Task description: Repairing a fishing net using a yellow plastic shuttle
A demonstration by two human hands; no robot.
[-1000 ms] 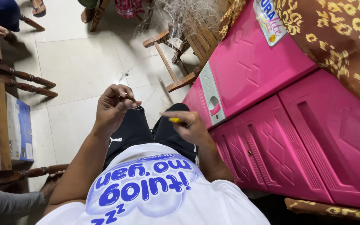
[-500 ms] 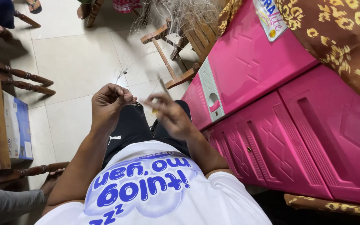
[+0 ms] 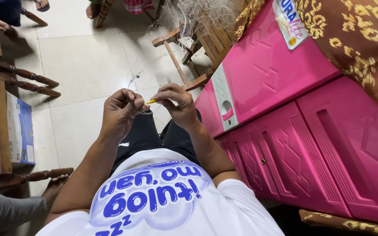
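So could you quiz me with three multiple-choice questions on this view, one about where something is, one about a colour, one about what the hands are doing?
1. Where is the big plastic cabinet relative to the person?
A. at their right
B. at their left
C. behind the wooden chair

2. What colour is the slim stick pinched in the fingers?
A. green
B. yellow
C. black

3. How are the two hands placed?
A. resting on the knees
B. far apart
C. close together, raised over the lap

Answers:
1 A: the pink plastic cabinet fills the right side.
2 B: the thin yellow stick shows between the hands.
3 C: the left hand and right hand meet at the stick and a fine pale thread, above the black trousers.
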